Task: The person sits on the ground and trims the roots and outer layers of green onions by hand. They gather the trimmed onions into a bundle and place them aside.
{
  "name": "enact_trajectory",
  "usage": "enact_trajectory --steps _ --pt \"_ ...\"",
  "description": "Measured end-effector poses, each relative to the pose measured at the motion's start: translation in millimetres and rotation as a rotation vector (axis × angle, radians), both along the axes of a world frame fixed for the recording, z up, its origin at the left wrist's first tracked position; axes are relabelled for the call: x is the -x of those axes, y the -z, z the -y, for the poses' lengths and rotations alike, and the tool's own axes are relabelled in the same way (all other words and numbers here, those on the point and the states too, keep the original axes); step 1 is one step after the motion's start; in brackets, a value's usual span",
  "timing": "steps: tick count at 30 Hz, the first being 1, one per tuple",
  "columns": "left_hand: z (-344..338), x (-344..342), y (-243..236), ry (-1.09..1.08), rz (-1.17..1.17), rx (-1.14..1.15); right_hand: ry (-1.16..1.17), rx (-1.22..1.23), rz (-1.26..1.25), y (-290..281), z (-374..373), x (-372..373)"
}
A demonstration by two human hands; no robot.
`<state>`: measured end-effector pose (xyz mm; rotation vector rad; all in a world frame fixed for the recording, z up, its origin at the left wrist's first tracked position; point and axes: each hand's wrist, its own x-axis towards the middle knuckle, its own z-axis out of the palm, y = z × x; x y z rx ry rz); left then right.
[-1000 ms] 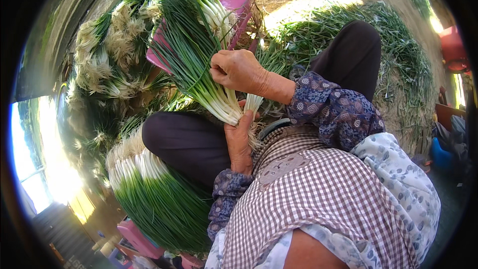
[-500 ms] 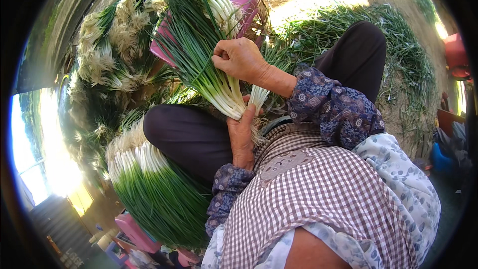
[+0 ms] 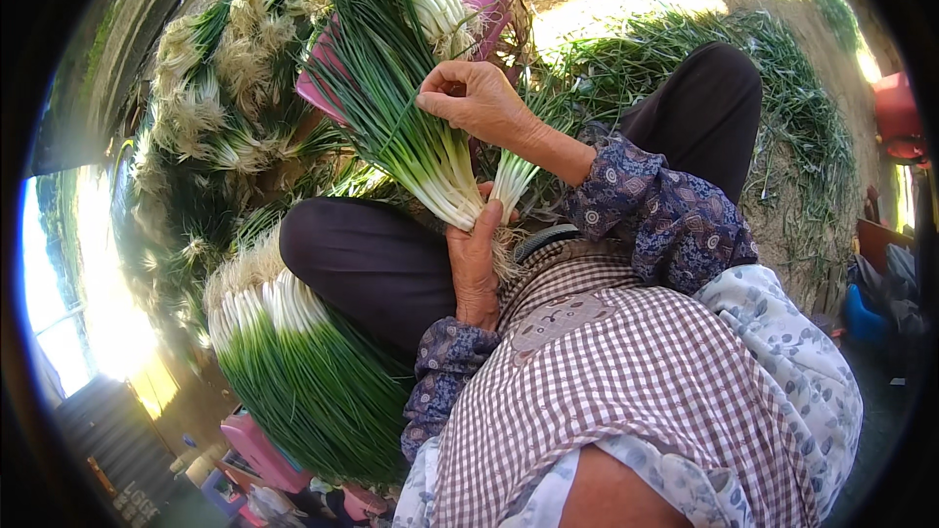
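Observation:
My left hand (image 3: 472, 249) is closed round the white, rooted base of a bunch of green onions (image 3: 435, 166), whose long leaves fan up and leftward. A smaller group of white stalks (image 3: 511, 186) leans rightward from the same hand. Above it, my right hand (image 3: 479, 108) pinches at a thin leaf among the greens, thumb and forefinger together at the left. Behind lies a pink plastic container (image 3: 323, 88) with more green onions (image 3: 440, 15) over it.
Rooty onion bundles (image 3: 240, 68) pile at the upper left. A neat white-and-green bundle (image 3: 303, 381) lies beside my left leg (image 3: 362, 254). Loose green scraps (image 3: 792, 108) spread beyond my right leg (image 3: 704, 108). A pink container (image 3: 264, 450) stands lower left, red objects (image 3: 895, 108) far right.
My right hand has moved upward along the leaves, still pinched. My left hand and the held bunch have shifted slightly up in view, keeping the same grip.

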<state>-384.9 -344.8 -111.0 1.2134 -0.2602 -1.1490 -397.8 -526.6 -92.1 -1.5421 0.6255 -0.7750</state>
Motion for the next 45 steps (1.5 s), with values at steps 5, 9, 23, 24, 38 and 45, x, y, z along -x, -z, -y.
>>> enact_trajectory --steps 5,9,23,24,38,45 --pt "1 1 3 0.019 -0.037 0.002 0.115 0.274 -0.141 -4 -2 1" --pt "0 0 5 0.02 -0.053 0.007 0.156 0.487 -0.385 -12 5 -14" --pt "1 2 5 0.007 -0.091 -0.026 0.162 0.415 -0.371 -6 30 -41" --pt "0 3 5 0.005 -0.086 -0.03 0.152 0.374 -0.275 -4 29 -36" --pt "2 2 9 0.019 -0.057 -0.019 0.157 0.623 -0.05 -2 20 -43" --pt "1 3 6 0.021 -0.041 -0.033 0.152 0.703 -0.124 7 27 -49"
